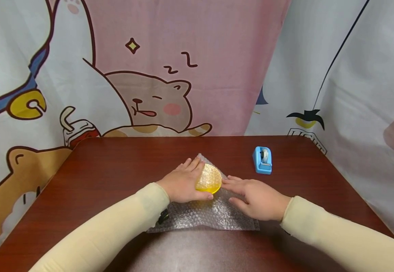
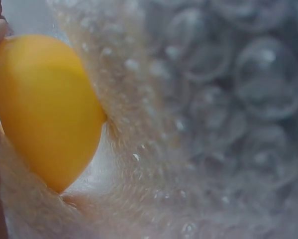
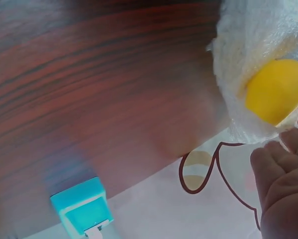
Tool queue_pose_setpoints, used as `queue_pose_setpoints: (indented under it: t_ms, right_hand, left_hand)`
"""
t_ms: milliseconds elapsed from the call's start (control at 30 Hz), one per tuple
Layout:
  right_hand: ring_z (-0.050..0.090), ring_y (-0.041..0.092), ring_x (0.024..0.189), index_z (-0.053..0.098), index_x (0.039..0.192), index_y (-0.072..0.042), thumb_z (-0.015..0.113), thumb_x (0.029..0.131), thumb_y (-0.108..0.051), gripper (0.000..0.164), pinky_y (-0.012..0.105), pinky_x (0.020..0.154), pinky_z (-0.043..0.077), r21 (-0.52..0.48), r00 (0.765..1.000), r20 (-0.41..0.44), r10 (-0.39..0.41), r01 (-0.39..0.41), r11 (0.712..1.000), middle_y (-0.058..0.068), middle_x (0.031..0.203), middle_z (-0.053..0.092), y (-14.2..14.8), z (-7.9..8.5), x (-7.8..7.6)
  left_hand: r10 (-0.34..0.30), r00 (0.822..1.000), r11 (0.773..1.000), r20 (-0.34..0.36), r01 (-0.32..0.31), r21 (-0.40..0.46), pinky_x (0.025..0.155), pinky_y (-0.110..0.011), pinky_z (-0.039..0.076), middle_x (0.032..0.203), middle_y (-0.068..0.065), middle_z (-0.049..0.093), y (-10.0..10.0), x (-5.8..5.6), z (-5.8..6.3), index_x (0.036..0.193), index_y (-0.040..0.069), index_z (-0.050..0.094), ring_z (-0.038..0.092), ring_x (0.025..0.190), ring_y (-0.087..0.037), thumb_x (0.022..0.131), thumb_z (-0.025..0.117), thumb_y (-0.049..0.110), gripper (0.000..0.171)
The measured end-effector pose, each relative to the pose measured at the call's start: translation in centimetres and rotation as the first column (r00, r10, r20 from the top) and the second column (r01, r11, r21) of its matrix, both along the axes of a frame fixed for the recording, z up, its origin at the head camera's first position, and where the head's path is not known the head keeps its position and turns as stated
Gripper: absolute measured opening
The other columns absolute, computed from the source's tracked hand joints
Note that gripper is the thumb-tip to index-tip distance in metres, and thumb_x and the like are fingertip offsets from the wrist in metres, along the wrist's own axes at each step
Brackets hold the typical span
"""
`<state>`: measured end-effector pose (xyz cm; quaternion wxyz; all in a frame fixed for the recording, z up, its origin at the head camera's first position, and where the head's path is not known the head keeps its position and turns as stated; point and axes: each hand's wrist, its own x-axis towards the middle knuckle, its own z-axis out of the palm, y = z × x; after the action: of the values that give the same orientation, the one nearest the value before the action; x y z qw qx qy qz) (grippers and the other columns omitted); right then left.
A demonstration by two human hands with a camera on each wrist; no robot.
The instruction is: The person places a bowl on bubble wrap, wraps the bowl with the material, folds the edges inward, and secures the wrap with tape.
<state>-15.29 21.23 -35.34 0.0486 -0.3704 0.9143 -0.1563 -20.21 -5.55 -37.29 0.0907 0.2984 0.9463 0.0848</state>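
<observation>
A yellow, rounded, bowl-like thing stands on a sheet of bubble wrap, and a fold of the wrap covers most of its top. My left hand rests against its left side with fingers extended over the wrap and the thumb along the front. On the other side, my right hand has its straight fingers at the right edge of the yellow thing. The left wrist view shows the smooth curved side of the yellow thing between layers of bubble wrap.
A light blue tape dispenser stands at the back right of the dark red-brown wooden table. Behind the table hangs a printed cloth with cartoon animals, and more cloth drapes down both sides.
</observation>
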Motion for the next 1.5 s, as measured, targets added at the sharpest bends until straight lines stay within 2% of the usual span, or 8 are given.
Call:
queue_pose_setpoints:
  t_ms: [200,467,700,900,1267,1500]
  right_hand:
    - [0.051,0.025,0.148,0.062,0.148,-0.010,0.075,0.098,-0.026,0.054,0.052,0.115,0.046,0.059,0.997,0.069,0.033,-0.038,0.998,0.004,0.156,0.058,0.8,0.3,0.2]
    - [0.044,0.026,0.154,0.059,0.151,-0.015,0.083,0.090,-0.037,0.069,0.053,0.117,0.044,0.158,0.982,0.185,0.018,-0.048,0.986,0.002,0.163,0.050,1.3,0.6,0.4]
    - [0.042,0.026,0.155,0.059,0.151,-0.016,0.087,0.087,-0.031,0.071,0.054,0.119,0.042,0.210,0.976,0.216,0.023,-0.070,0.975,0.001,0.165,0.047,1.6,0.6,0.5]
    - [0.040,0.025,0.156,0.062,0.149,-0.020,0.089,0.085,-0.030,0.071,0.053,0.120,0.042,0.259,0.970,0.244,-0.003,-0.062,0.964,-0.002,0.165,0.047,1.7,0.5,0.5]
    - [0.039,0.022,0.157,0.061,0.150,-0.023,0.090,0.083,-0.024,0.073,0.050,0.120,0.041,0.286,0.955,0.293,-0.043,-0.045,0.957,-0.004,0.163,0.049,1.7,-0.1,0.3]
    - [0.042,0.025,0.155,0.063,0.148,-0.021,0.089,0.082,-0.014,0.071,0.050,0.120,0.042,0.276,0.962,0.274,-0.004,-0.074,0.958,-0.002,0.161,0.052,1.7,-0.2,0.5]
  left_hand:
    - [-0.004,1.000,1.000,-0.010,0.003,-0.003,0.129,-0.054,0.025,0.178,-0.016,0.006,-0.1,-0.3,0.1,0.169,0.005,0.016,0.021,0.161,-0.045,0.091,0.057,0.079,0.115]
    - [-0.003,1.000,1.000,-0.013,0.003,-0.014,0.130,-0.054,0.023,0.178,-0.016,0.007,-0.4,-0.9,-0.1,0.169,0.006,0.016,0.021,0.161,-0.045,0.091,0.056,0.079,0.115]
    - [-0.009,1.000,1.000,-0.003,0.009,-0.007,0.130,-0.055,0.023,0.178,-0.014,0.003,-0.7,-1.1,-0.2,0.169,0.006,0.014,0.019,0.161,-0.045,0.092,0.055,0.079,0.114]
    - [-0.010,1.000,1.000,0.000,0.010,-0.009,0.130,-0.054,0.023,0.179,-0.013,0.002,-0.7,-1.2,-0.2,0.170,0.007,0.012,0.019,0.161,-0.044,0.091,0.053,0.081,0.116]
    - [-0.005,1.000,1.000,0.015,0.005,-0.006,0.131,-0.054,0.021,0.179,-0.011,-0.001,-0.8,-1.3,-0.3,0.170,0.007,0.011,0.015,0.162,-0.044,0.091,0.053,0.081,0.115]
    - [-0.014,1.000,1.000,-0.002,0.014,-0.005,0.130,-0.055,0.022,0.178,-0.015,0.001,-0.8,-1.2,-0.2,0.169,0.006,0.014,0.017,0.162,-0.045,0.091,0.054,0.081,0.115]
